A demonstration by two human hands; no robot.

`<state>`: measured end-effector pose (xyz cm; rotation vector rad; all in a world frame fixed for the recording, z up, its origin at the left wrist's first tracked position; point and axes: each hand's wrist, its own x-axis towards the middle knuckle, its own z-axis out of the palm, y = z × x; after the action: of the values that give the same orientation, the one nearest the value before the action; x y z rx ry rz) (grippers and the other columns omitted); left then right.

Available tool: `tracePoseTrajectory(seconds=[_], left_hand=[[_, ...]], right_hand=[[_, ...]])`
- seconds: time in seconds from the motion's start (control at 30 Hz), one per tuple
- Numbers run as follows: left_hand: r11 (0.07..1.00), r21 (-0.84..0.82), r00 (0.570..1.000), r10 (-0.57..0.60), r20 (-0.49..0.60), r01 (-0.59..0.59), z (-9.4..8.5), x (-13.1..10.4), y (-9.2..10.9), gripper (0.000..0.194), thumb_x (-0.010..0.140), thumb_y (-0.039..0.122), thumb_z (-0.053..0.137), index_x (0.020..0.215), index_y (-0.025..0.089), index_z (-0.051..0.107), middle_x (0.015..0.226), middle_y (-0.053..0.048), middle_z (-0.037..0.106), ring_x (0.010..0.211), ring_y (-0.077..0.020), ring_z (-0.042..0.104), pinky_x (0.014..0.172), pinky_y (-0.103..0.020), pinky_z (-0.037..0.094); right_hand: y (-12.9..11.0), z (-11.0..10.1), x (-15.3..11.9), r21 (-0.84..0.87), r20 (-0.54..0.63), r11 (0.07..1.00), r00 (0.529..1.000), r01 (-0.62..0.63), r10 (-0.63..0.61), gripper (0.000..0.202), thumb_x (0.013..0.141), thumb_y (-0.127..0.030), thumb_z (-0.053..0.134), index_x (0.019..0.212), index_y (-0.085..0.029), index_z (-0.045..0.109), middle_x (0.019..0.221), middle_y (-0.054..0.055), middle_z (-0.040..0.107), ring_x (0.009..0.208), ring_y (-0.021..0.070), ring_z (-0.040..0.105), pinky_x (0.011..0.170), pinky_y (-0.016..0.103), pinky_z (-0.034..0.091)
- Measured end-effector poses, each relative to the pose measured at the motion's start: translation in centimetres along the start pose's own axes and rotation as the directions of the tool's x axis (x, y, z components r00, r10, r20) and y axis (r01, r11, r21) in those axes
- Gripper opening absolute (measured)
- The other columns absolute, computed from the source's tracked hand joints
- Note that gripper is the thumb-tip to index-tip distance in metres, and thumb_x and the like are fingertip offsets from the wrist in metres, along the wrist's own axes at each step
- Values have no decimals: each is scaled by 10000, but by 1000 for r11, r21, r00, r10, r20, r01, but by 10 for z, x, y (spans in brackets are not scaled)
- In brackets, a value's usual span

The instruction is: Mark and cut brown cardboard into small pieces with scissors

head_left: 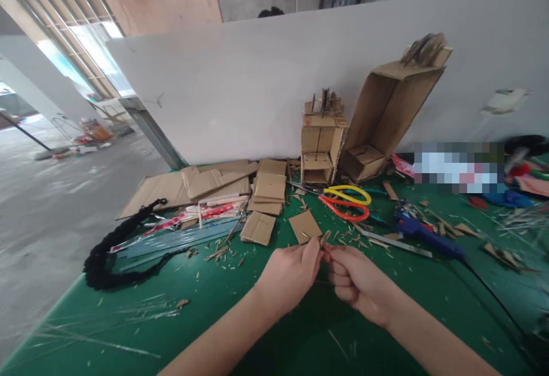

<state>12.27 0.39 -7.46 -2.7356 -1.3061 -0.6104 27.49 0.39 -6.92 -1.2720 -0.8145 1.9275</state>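
Observation:
My left hand (291, 273) and my right hand (360, 280) meet above the green table, both closed in a pinch. Between their fingertips a small brownish piece (325, 239) sticks up, thin like a strip of cardboard; most of it is hidden by the fingers. Just beyond the fingers lies a square of cardboard (305, 223). To its left are more cut cardboard squares (258, 228) and a pile of cardboard pieces (270, 184). Scissors with yellow and orange handles (346, 202) rest past my right hand, with a metal blade-like strip (397, 243) nearer to it.
A blue glue gun (429, 238) with a black cable lies at the right. Two cardboard structures (323, 142) (386, 113) stand against the white partition (231, 90). Black fuzzy cord (100, 267), plastic-wrapped sticks (184, 239) and clear thin strands (103, 336) lie left. Scraps litter the green tabletop (206, 307).

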Motion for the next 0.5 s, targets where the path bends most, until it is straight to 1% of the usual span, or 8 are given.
tracePoseTrajectory(seconds=[0.07,0.13,0.2,0.27,0.33,0.37,0.43,0.5], left_hand=[[998,53,999,-30,-11,31,-2,0,4,249,945,223,278,1138,123,401,689,-20,639,595,-152,619,485,-241,441],[990,113,996,-84,-2,84,-8,1,7,409,935,237,304,1314,88,258,695,-23,647,570,-161,614,466,-251,438],[971,186,988,-154,24,147,-19,3,9,570,901,256,383,1401,133,139,708,-14,637,569,-166,607,464,-252,434],[940,295,981,-190,42,170,-32,3,11,675,848,281,480,1425,225,135,781,-28,623,660,-191,612,512,-276,455],[921,381,992,-114,56,84,-44,3,14,666,821,282,519,1412,270,211,932,-63,606,831,-233,595,636,-351,487],[918,396,997,-35,70,5,-47,2,16,623,828,276,508,1398,258,258,1038,-82,584,942,-252,564,733,-402,483],[910,382,986,131,99,-160,-50,1,18,505,859,239,448,1353,200,350,1229,-98,505,1128,-259,460,926,-465,399],[906,362,976,191,108,-217,-48,1,19,410,878,200,401,1284,151,433,1308,-96,448,1205,-248,389,1019,-463,311]], right_hand=[[2,1,1,-200,-15,972,991,127,-132,314,806,-469,505,655,-212,407,446,-125,201,365,46,145,344,172,142],[4,0,2,-462,12,837,945,294,-326,292,860,-440,415,685,-210,452,465,-82,341,374,78,312,373,206,262],[5,-2,2,-709,98,573,862,411,-497,274,898,-359,336,757,-201,510,573,-8,523,502,139,511,479,253,373],[4,-4,-1,-882,205,248,800,401,-563,290,911,-283,290,853,-180,556,701,61,625,636,194,601,562,292,399],[1,-3,-6,-951,272,-21,807,307,-524,312,908,-236,280,883,-154,581,721,101,654,637,226,620,552,309,379],[-2,-2,-10,-958,282,-104,825,266,-491,301,897,-211,299,857,-147,590,716,111,660,623,231,621,539,308,365],[-7,2,-18,-961,277,-119,860,251,-428,268,864,-155,340,750,-154,583,705,109,667,608,217,622,526,293,347],[-12,5,-25,-956,266,8,879,293,-395,266,852,-123,345,685,-171,547,691,78,666,602,179,617,515,267,340]])
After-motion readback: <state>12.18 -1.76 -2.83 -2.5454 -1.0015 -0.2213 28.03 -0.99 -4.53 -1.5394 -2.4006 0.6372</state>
